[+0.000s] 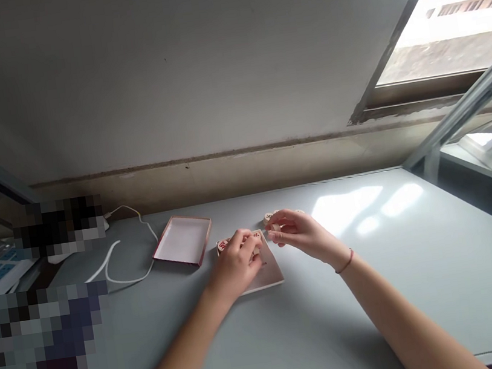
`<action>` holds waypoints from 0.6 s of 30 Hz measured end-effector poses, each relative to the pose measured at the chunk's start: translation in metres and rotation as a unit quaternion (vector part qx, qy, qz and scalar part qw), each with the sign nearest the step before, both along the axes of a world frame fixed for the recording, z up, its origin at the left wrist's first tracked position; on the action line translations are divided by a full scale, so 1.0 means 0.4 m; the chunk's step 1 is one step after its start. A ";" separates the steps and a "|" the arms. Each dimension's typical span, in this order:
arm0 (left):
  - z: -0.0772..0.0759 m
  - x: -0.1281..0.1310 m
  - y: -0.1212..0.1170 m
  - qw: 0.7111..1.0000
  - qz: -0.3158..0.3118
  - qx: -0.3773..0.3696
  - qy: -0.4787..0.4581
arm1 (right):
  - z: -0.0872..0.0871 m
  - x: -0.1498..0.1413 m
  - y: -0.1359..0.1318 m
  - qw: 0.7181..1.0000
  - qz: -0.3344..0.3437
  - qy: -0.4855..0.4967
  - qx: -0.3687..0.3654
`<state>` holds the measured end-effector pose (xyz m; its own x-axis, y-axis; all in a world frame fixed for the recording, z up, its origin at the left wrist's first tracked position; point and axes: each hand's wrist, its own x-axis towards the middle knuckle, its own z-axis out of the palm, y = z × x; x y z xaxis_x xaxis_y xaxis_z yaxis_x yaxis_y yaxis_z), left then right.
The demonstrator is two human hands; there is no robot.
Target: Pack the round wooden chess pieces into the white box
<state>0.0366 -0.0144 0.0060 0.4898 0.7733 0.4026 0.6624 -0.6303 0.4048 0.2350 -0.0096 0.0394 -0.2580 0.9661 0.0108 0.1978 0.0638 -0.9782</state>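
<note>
Left hand (239,263): fingers bent over marked discs (223,245); cannot tell whether it grips one.
Right hand (297,233): narrow, pinching a pale disc (275,227).
Marked discs: at the far end of a flat pinkish item (272,270).
More discs (267,217): on the worktop (337,312), behind the right hand.
Open tray (183,240): left of the pinkish item, apart.

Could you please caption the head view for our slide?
Left hand over an open box, right hand holding a small piece.
</note>
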 end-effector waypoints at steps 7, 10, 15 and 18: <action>0.001 0.020 0.012 0.994 -0.040 0.010 0.099 | 0.010 0.007 -0.004 0.998 0.006 -0.060 -0.024; 0.007 0.018 0.011 0.991 -0.036 0.005 0.126 | 0.012 0.007 -0.007 0.997 0.024 -0.079 0.007; 0.018 -0.016 0.011 0.994 -0.004 0.001 0.110 | -0.005 -0.014 -0.024 0.975 0.060 -0.191 0.100; 0.027 -0.052 0.017 0.996 0.020 0.002 0.092 | -0.024 -0.040 -0.034 0.941 0.059 -0.299 0.148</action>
<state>0.0159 -0.0074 0.0168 0.5242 0.7926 0.3115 0.7500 -0.6029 0.2719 0.2189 -0.0232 0.0298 -0.4091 0.9077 0.0936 0.6816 0.3721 -0.6300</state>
